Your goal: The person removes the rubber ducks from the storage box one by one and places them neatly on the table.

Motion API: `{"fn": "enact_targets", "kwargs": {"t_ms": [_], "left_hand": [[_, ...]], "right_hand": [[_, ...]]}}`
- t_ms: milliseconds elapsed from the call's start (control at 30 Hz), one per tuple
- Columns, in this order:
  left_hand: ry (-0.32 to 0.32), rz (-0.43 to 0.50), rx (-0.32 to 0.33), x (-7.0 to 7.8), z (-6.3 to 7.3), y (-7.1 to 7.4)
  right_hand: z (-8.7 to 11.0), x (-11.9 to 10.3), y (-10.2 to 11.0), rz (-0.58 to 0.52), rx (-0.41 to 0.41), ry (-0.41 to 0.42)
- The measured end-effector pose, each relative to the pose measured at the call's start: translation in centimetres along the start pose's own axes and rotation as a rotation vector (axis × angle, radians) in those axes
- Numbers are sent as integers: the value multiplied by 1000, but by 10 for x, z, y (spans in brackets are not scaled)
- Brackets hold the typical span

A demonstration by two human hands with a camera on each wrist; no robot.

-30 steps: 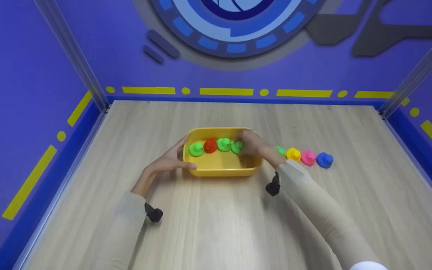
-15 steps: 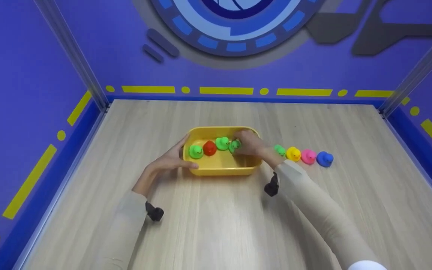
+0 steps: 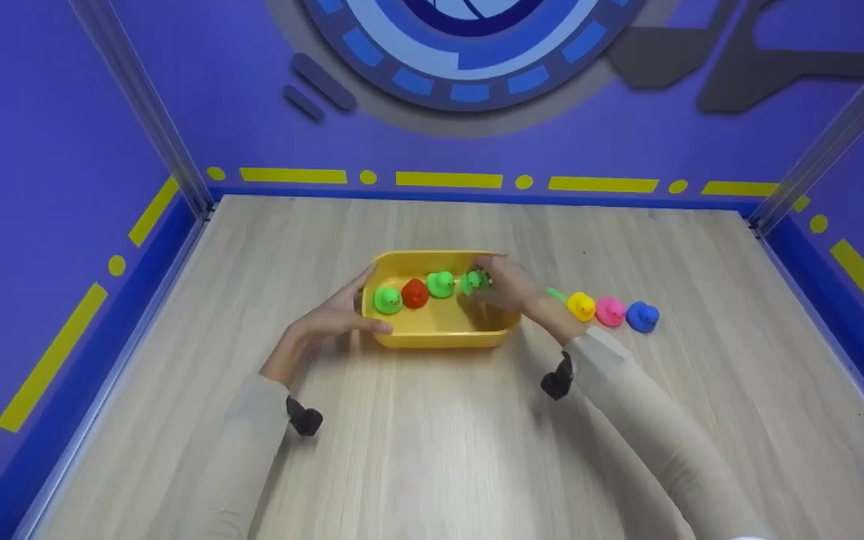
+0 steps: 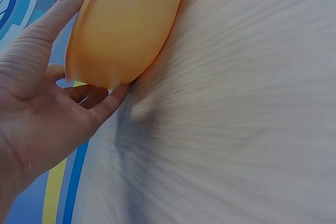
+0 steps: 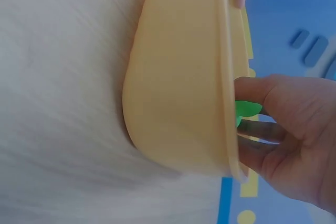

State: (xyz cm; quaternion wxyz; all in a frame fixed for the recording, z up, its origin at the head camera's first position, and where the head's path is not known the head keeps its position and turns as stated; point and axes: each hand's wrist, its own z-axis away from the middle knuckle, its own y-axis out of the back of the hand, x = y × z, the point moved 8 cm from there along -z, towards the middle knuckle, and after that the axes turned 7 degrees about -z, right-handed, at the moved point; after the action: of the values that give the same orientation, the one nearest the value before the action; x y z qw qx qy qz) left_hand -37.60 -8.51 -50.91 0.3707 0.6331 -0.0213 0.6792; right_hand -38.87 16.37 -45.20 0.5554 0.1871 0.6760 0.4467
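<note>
A yellow plastic tub [image 3: 443, 341] stands on the table in the head view. My left hand [image 3: 334, 315] grips its left end, thumb over the near rim, and the left wrist view has the fingers [image 4: 111, 103] below that end. Inside the tub, my right hand [image 3: 511, 286] pinches a green toy duck [image 3: 472, 282] near the right end. Part of this duck [image 5: 248, 109] shows between thumb and fingers in the right wrist view. To its left in the tub sit a green duck [image 3: 441, 284], a red duck [image 3: 415, 293] and another green duck [image 3: 388, 301].
Right of the tub, a yellow duck [image 3: 581, 307], a pink duck [image 3: 610, 311] and a blue duck [image 3: 643, 316] stand in a row on the wooden table [image 3: 432, 435]. A green duck [image 3: 556, 293] beside them is mostly hidden by my right wrist. Blue panels [image 3: 447, 154] enclose the table.
My right hand has shifted slightly up and to the right within the tub, the green duck moving with it. The left hand keeps its grip on the tub.
</note>
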Motion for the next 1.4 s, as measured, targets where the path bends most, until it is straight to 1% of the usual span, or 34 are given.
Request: {"fn": "enact_targets", "kwargs": {"t_ms": [200, 300, 400, 567, 700, 800, 900, 1000, 1133, 1233, 1300, 1400], "left_hand": [[60, -99, 24, -1, 1, 7], [51, -122, 30, 1, 0, 9], [32, -119, 41, 3, -2, 11], [22, -106, 48, 5, -3, 12], [28, -106, 43, 5, -3, 12], [33, -82, 26, 2, -1, 11], [39, -53, 13, -1, -1, 9], [49, -42, 15, -3, -1, 8], [70, -48, 27, -4, 1, 6], [84, -57, 34, -4, 3, 3], [93, -70, 39, -4, 5, 3], [87, -68, 53, -2, 9, 7]], "right_hand": [[13, -2, 12, -45, 56, 58], [19, -2, 21, -69, 94, 81], [25, 1, 29, -92, 114, 90], [35, 11, 40, -148, 119, 61], [43, 16, 52, -188, 185, 93], [49, 19, 61, -206, 243, 127], [55, 25, 68, -208, 281, 145], [61, 32, 72, -204, 289, 134], [70, 43, 76, -208, 284, 83], [78, 52, 79, -217, 294, 55], [83, 57, 82, -216, 305, 53], [91, 63, 87, -206, 320, 65]]}}
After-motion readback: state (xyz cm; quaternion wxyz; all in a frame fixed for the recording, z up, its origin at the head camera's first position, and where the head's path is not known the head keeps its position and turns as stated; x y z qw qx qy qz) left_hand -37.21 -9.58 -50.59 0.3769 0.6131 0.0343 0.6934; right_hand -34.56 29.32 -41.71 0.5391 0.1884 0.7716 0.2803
